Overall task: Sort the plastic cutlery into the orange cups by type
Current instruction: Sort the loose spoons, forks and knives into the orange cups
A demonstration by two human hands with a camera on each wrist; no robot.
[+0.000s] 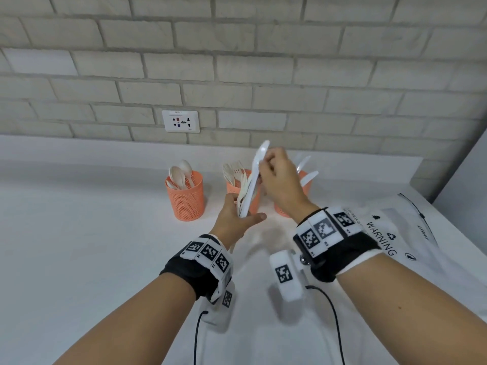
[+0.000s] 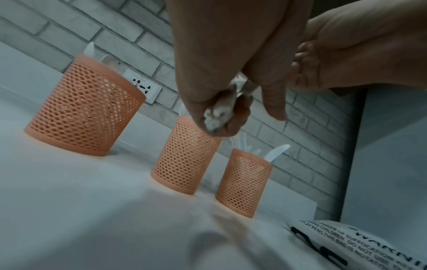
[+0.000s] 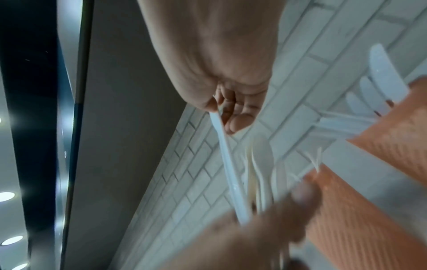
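Gripping a fanned bundle of white plastic cutlery (image 1: 243,196) by the handle ends, the left hand (image 1: 233,217) has its fingers curled round the bunch, with the thumb stretched out to the right. It holds the bundle upright over the white countertop (image 1: 79,233), just in front of the middle orange mesh cup (image 1: 246,192).

The right hand (image 1: 279,177) pinches one long white plastic knife (image 1: 255,175) between thumb and fingers near its upper part; the lower end of this knife is down among the bundle in the left hand, and its tip points up toward the grey brick wall (image 1: 237,61).

Three orange perforated plastic cups stand in a row near the wall. The left orange mesh cup (image 1: 185,197) holds cream plastic spoons (image 1: 181,172), bowls upward. The middle cup holds white forks (image 1: 233,171). The right orange mesh cup (image 1: 307,184), mostly hidden behind the right hand, holds white knives (image 1: 307,171).

A white plastic bag printed with a warning (image 1: 395,233) lies on the counter to the right. A white wall socket (image 1: 180,121) sits above the counter's back edge.
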